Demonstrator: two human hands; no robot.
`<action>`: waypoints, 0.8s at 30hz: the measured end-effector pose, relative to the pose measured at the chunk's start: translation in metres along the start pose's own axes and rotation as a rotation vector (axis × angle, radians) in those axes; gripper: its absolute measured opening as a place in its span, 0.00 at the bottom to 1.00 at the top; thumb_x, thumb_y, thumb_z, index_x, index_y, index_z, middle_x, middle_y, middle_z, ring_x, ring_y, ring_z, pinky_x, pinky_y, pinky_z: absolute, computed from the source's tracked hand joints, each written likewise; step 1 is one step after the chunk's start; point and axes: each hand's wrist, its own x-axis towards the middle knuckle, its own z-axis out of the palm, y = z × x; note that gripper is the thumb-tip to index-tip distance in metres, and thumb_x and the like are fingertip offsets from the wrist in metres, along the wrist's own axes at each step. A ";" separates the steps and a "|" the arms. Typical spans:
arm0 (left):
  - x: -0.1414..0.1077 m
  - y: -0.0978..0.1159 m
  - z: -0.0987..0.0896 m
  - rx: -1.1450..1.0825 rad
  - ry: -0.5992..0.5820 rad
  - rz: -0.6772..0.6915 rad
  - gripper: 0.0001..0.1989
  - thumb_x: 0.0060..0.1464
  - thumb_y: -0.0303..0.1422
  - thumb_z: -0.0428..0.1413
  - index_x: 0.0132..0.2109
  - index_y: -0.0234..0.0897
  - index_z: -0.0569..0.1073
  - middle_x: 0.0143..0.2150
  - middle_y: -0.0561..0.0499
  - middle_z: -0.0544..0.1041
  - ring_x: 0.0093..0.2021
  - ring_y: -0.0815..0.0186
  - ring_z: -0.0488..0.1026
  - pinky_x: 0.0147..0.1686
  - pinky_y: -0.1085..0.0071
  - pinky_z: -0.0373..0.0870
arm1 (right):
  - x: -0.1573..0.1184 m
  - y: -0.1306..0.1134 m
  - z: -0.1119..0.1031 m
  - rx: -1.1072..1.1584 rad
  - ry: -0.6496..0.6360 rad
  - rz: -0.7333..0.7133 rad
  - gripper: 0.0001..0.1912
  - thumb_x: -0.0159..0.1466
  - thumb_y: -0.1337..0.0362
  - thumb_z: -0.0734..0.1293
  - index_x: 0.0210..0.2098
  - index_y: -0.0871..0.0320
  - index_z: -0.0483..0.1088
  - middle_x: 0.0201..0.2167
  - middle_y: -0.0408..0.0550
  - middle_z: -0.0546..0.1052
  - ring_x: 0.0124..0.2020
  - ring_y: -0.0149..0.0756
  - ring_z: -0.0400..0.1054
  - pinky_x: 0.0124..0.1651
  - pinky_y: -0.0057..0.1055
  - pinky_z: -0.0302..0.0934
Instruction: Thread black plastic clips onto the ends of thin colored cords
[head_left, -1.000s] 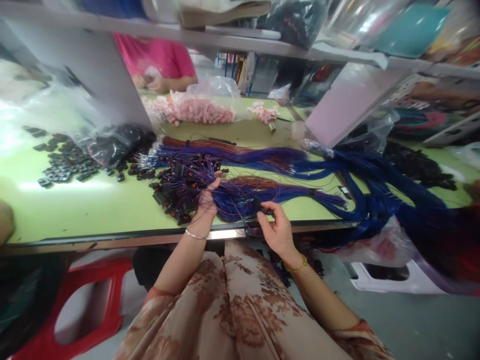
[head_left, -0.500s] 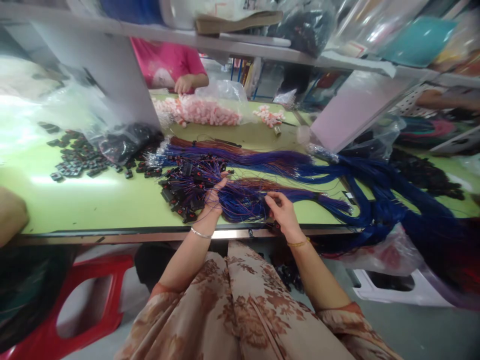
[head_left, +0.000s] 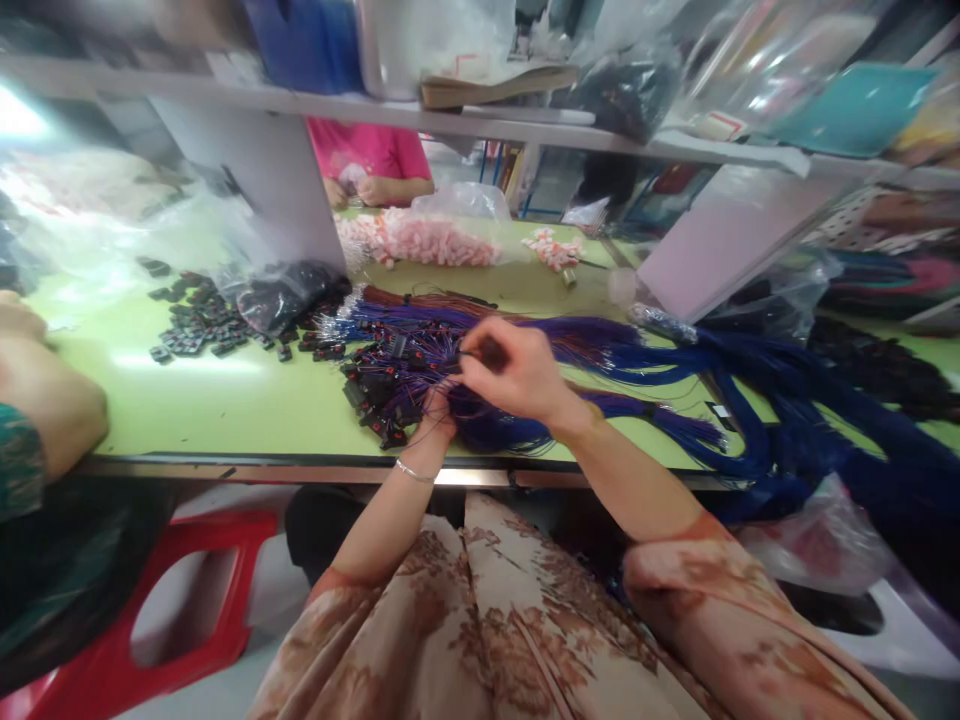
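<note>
My left hand (head_left: 441, 412) is closed around a bundle of blue and purple wires (head_left: 499, 432) near the table's front edge. Black plastic connectors (head_left: 375, 388) crowd the left end of this bundle. Directly above it, my right hand (head_left: 517, 372) has its thumb and index finger pinched together, close to the left fingers. A thin dark strand shows at the right fingertips; its kind is too small to tell. The right hand covers part of the bundle. Behind it, another long bundle of blue and brown wires (head_left: 577, 338) lies along the table.
Loose black connectors (head_left: 199, 318) and a dark plastic bag (head_left: 281, 297) lie to the left. Thick blue wire hanks (head_left: 795, 400) run off the right side. Pink-white parts (head_left: 427, 238) sit before a co-worker in pink (head_left: 375, 150). Another person's arm (head_left: 56, 385) rests at far left.
My right hand has moved left and up from the bundle's right part to beside my left hand. The view has shifted a little, and the far-left arm reaches further in.
</note>
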 end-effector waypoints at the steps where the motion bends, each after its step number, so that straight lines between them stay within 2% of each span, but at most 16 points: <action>1: 0.002 0.000 -0.002 -0.003 0.022 0.014 0.07 0.49 0.33 0.59 0.37 0.39 0.76 0.31 0.53 0.80 0.36 0.63 0.77 0.45 0.63 0.74 | 0.023 -0.004 0.013 -0.034 -0.052 -0.072 0.08 0.60 0.62 0.64 0.36 0.60 0.70 0.29 0.43 0.74 0.29 0.29 0.65 0.37 0.27 0.59; 3: 0.004 0.001 -0.006 -0.017 0.031 0.029 0.07 0.49 0.32 0.58 0.37 0.40 0.77 0.31 0.53 0.80 0.38 0.62 0.78 0.46 0.63 0.74 | 0.067 -0.004 0.046 -0.153 -0.142 -0.164 0.09 0.61 0.63 0.63 0.37 0.63 0.71 0.30 0.43 0.75 0.31 0.29 0.65 0.38 0.25 0.58; 4: 0.004 0.002 -0.008 -0.026 0.024 0.023 0.08 0.48 0.31 0.58 0.38 0.40 0.77 0.31 0.53 0.80 0.38 0.62 0.78 0.46 0.62 0.74 | 0.086 -0.002 0.064 -0.243 -0.235 -0.191 0.10 0.62 0.63 0.63 0.36 0.64 0.71 0.31 0.44 0.75 0.31 0.28 0.66 0.38 0.24 0.58; 6: 0.002 0.003 -0.010 -0.047 0.014 -0.002 0.11 0.46 0.29 0.59 0.39 0.39 0.77 0.32 0.53 0.80 0.39 0.62 0.78 0.48 0.62 0.74 | 0.113 0.001 0.097 -0.292 -0.352 -0.226 0.11 0.58 0.61 0.68 0.29 0.64 0.70 0.26 0.43 0.75 0.29 0.28 0.66 0.35 0.22 0.57; 9: -0.003 0.005 -0.009 -0.061 0.007 -0.027 0.12 0.46 0.30 0.59 0.41 0.38 0.77 0.34 0.52 0.81 0.41 0.62 0.78 0.49 0.61 0.74 | 0.130 -0.003 0.129 -0.336 -0.424 -0.284 0.17 0.58 0.53 0.70 0.31 0.64 0.70 0.26 0.42 0.75 0.30 0.29 0.68 0.35 0.22 0.58; 11: -0.008 0.007 -0.005 -0.060 -0.005 -0.044 0.11 0.47 0.32 0.59 0.41 0.38 0.77 0.34 0.51 0.81 0.41 0.60 0.78 0.48 0.60 0.74 | 0.133 -0.010 0.132 -0.360 -0.428 -0.342 0.23 0.60 0.46 0.67 0.40 0.62 0.70 0.30 0.43 0.76 0.33 0.31 0.70 0.37 0.24 0.59; 13: -0.013 0.010 0.001 -0.065 -0.023 -0.073 0.11 0.46 0.33 0.60 0.40 0.37 0.77 0.32 0.50 0.81 0.40 0.59 0.79 0.48 0.58 0.74 | 0.135 -0.015 0.118 -0.337 -0.386 -0.422 0.28 0.62 0.42 0.64 0.48 0.60 0.67 0.35 0.44 0.77 0.36 0.32 0.70 0.40 0.26 0.60; 15: -0.018 0.013 0.007 -0.075 -0.040 -0.075 0.12 0.44 0.32 0.61 0.39 0.37 0.77 0.27 0.52 0.79 0.38 0.58 0.79 0.47 0.57 0.74 | 0.138 -0.009 0.088 -0.230 -0.279 -0.451 0.29 0.64 0.43 0.62 0.53 0.60 0.64 0.39 0.47 0.76 0.38 0.33 0.69 0.43 0.29 0.61; 16: -0.020 0.015 0.009 -0.081 -0.048 -0.055 0.12 0.42 0.31 0.61 0.39 0.37 0.77 0.24 0.53 0.77 0.37 0.58 0.79 0.47 0.57 0.74 | 0.137 0.001 0.069 -0.146 -0.207 -0.407 0.29 0.65 0.43 0.61 0.54 0.60 0.64 0.40 0.48 0.76 0.39 0.33 0.69 0.44 0.30 0.61; 18: -0.022 0.018 0.011 -0.093 -0.064 -0.003 0.14 0.39 0.31 0.61 0.38 0.37 0.77 0.22 0.55 0.75 0.35 0.59 0.79 0.46 0.58 0.74 | 0.128 0.031 0.030 -0.014 -0.095 -0.257 0.30 0.66 0.42 0.57 0.53 0.61 0.64 0.39 0.49 0.76 0.39 0.33 0.69 0.45 0.31 0.62; 20: -0.023 0.020 0.011 -0.094 -0.073 0.044 0.15 0.37 0.31 0.61 0.38 0.37 0.76 0.22 0.56 0.75 0.33 0.60 0.79 0.45 0.59 0.74 | 0.107 0.072 -0.001 0.058 -0.059 -0.103 0.33 0.65 0.39 0.57 0.53 0.61 0.65 0.42 0.52 0.76 0.42 0.36 0.69 0.47 0.34 0.62; 22: -0.024 0.021 0.012 -0.077 -0.071 0.072 0.14 0.36 0.31 0.59 0.36 0.37 0.76 0.21 0.56 0.74 0.32 0.60 0.78 0.45 0.59 0.74 | 0.079 0.114 -0.015 0.082 -0.127 0.026 0.37 0.59 0.36 0.62 0.53 0.61 0.67 0.45 0.55 0.76 0.45 0.40 0.70 0.50 0.39 0.63; 24: -0.025 0.021 0.012 -0.039 -0.063 0.101 0.13 0.36 0.32 0.57 0.34 0.38 0.75 0.21 0.55 0.74 0.31 0.60 0.77 0.44 0.58 0.74 | 0.053 0.144 -0.011 0.106 -0.241 0.087 0.41 0.55 0.34 0.64 0.54 0.61 0.68 0.52 0.59 0.74 0.52 0.46 0.68 0.56 0.44 0.60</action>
